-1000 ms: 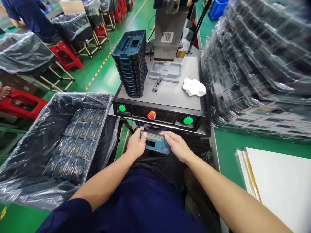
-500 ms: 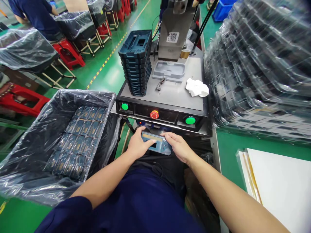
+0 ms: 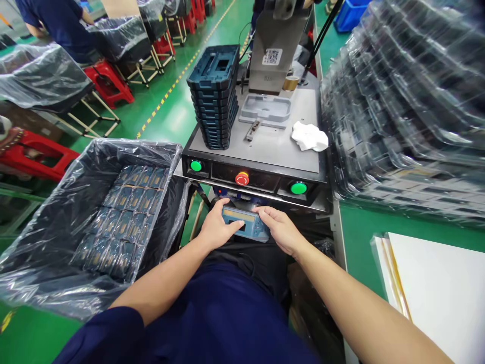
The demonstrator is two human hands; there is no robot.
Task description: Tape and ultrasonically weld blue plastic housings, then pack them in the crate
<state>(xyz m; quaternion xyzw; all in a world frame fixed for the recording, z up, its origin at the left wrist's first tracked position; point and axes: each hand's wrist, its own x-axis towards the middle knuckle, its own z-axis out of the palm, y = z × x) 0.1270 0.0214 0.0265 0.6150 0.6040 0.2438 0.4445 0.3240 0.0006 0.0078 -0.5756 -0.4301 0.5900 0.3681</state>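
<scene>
My left hand (image 3: 219, 226) and my right hand (image 3: 279, 230) hold a blue handheld electronic unit (image 3: 244, 223) at its two ends, over my lap. It has a small rectangular display, partly covered by my left thumb. Just beyond it lies the front panel of a bench press machine (image 3: 250, 179), with two green buttons and a red emergency stop (image 3: 241, 178). On the machine's grey plate stand a stack of dark blue trays (image 3: 214, 96), a grey moulded fixture (image 3: 265, 110) and a white cloth (image 3: 309, 136).
To my left, a plastic-lined bin (image 3: 76, 202) holds rows of dark blue flat parts. A tall plastic-wrapped stack of trays (image 3: 401, 101) fills the right side, above white sheets (image 3: 435, 298). Beyond, a co-worker (image 3: 56, 25) sits among plastic-covered bins and red stools.
My view has drifted slightly, so the machine sits a little further right. My left hand has shifted right onto the unit, its thumb now over the display.
</scene>
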